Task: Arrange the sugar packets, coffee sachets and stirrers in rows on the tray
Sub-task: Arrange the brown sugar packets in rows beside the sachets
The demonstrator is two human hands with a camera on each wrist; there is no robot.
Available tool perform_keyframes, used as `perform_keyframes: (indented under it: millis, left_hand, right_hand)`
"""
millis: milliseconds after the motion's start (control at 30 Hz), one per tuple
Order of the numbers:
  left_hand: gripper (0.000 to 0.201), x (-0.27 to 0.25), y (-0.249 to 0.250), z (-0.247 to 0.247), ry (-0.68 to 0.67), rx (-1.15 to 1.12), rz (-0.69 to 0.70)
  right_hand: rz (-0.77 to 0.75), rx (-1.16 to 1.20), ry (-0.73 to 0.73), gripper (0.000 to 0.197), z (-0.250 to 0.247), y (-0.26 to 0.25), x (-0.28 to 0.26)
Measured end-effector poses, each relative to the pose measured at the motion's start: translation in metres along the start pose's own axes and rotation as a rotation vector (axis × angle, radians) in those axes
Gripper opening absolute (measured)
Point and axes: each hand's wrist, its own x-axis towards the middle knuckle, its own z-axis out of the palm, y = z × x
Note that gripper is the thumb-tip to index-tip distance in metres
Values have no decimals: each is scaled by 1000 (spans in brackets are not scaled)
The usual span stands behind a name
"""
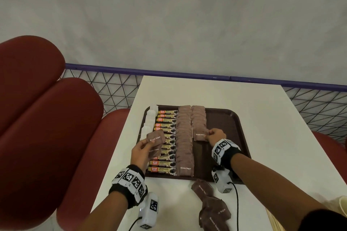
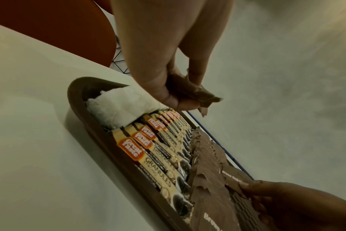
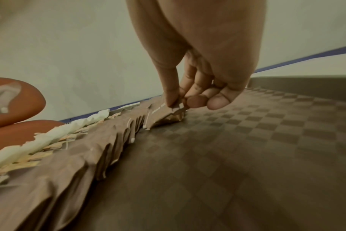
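Note:
A brown tray (image 1: 234, 118) on the white table holds rows: white sugar packets (image 1: 150, 120) at the left, coffee sachets (image 1: 165, 148), then a full row of brown sugar packets (image 1: 185, 137) and a shorter second row (image 1: 198, 118). My right hand (image 1: 216, 135) pinches the front brown sugar packet (image 1: 200, 135) of that short row, low on the tray; the right wrist view shows thumb and forefinger on this packet (image 3: 160, 110). My left hand (image 1: 140, 151) holds a small fan of brown sugar packets (image 1: 155, 141) above the tray's left side, also seen as the held packets (image 2: 193, 92).
Loose brown sugar packets (image 1: 212, 204) lie on the table (image 1: 281, 137) in front of the tray. Red padded seats (image 1: 47, 118) flank the table at the left and right. A mesh fence with a purple rail runs behind. The tray's right part shows bare checkered floor (image 3: 267, 140).

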Motion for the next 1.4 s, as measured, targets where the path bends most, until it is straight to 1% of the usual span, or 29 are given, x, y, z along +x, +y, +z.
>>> perform_keyframes:
  millis: [67,100,200,333,500,567,633,733,800,867,933,1000,1033,1067,1200,1333,1400]
  left_hand:
    - [31,0,0,-1,-4,-15,-10]
    - [30,0,1,-1,-11,-20,-13]
    - [23,-2,2,-1,-25,-33,-4]
    - [24,-3,2,-2,-27,-28,15]
    - [21,-6,2,-3,-39,-2,32]
    - [21,-7,3,-2,-37,6,37]
    - [21,-9,4,-2,-26,-11,40]
    - [23,-10,5,-1,-24,-20,44]
    - [18,-11,5,1,-36,-13,42]
    - [12,-12,6,3,-49,-2,41]
    - [10,-15,6,6,-61,-8,39]
    - [10,-19,6,10,-80,-19,39]
    - [11,-21,6,12,-89,-16,43]
    - [12,-22,6,14,-96,-9,47]
    - [10,-25,5,19,-120,-7,47]
    - [11,-26,4,23,-133,1,62]
    - [10,-25,2,24,-140,11,61]
  right_hand:
    - [7,-21,6,24,5,-1,2]
    - [15,-38,5,26,7,-2,4]
    - [18,-112,-8,12,10,-5,3]
    - [23,-218,-9,31,13,-4,4]
    - [15,-233,2,37,16,-1,5]
    - [-11,-188,40,35,17,0,4]
    - [-47,-141,107,38,18,2,1]
    - [-118,-131,213,41,18,1,-7]
    - [-208,-142,245,41,16,-1,-14]
    - [-313,-160,244,40,15,-4,-20]
    - [-408,-149,194,32,15,-7,-28]
    - [-470,-2,73,16,16,-11,-40]
    - [-494,83,4,10,16,-13,-46]
    - [-519,140,-51,10,17,-14,-52]
    - [-561,257,-213,22,25,-19,-69]
    - [-507,358,-300,36,32,-23,-75]
    - [-505,364,-315,36,35,-24,-76]
